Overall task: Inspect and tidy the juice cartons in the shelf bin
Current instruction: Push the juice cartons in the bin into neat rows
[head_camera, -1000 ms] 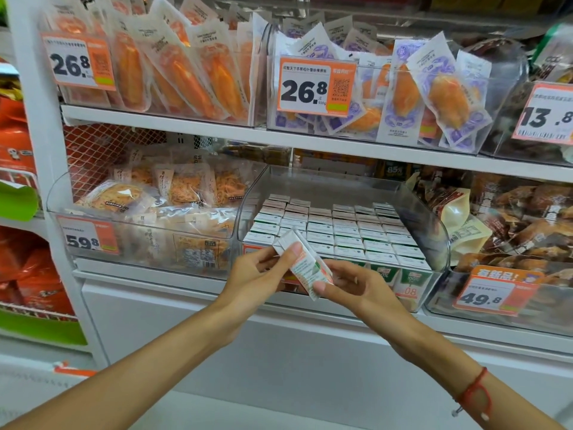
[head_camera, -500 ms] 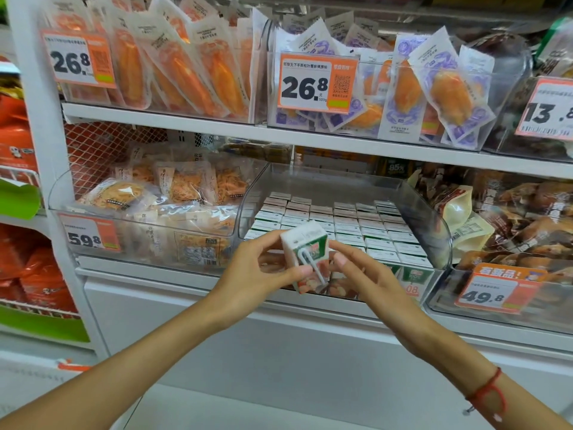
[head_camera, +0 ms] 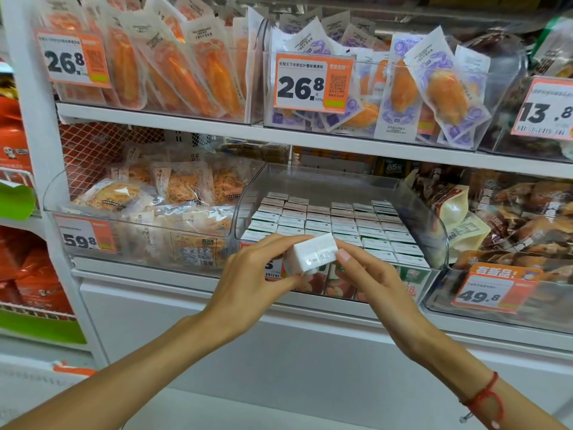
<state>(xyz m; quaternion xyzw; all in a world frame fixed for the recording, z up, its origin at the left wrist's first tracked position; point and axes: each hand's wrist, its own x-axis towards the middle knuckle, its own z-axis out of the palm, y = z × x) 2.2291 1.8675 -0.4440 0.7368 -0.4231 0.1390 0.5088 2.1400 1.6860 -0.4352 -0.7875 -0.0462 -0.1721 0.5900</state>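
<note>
A small white juice carton (head_camera: 313, 255) is held in front of the clear shelf bin (head_camera: 434, 231), its white printed end turned up toward me. My left hand (head_camera: 257, 274) grips it from the left with curled fingers and thumb. My right hand (head_camera: 369, 277) pinches its right end with the fingertips. Inside the bin stand several rows of matching juice cartons (head_camera: 335, 225), packed upright with their white tops showing. Fruit pictures show through the bin's front wall.
A clear bin of shredded snack packs (head_camera: 148, 209) sits left of the carton bin. A bin of brown packaged food (head_camera: 511, 218) with a 49.8 price tag (head_camera: 493, 290) sits to the right. The shelf above holds orange and purple snack pouches (head_camera: 428, 88).
The carton has been turned in my hands: its green-and-white side and straw faced me before, now its white end faces up. Both hands stay on it at the bin's front.
</note>
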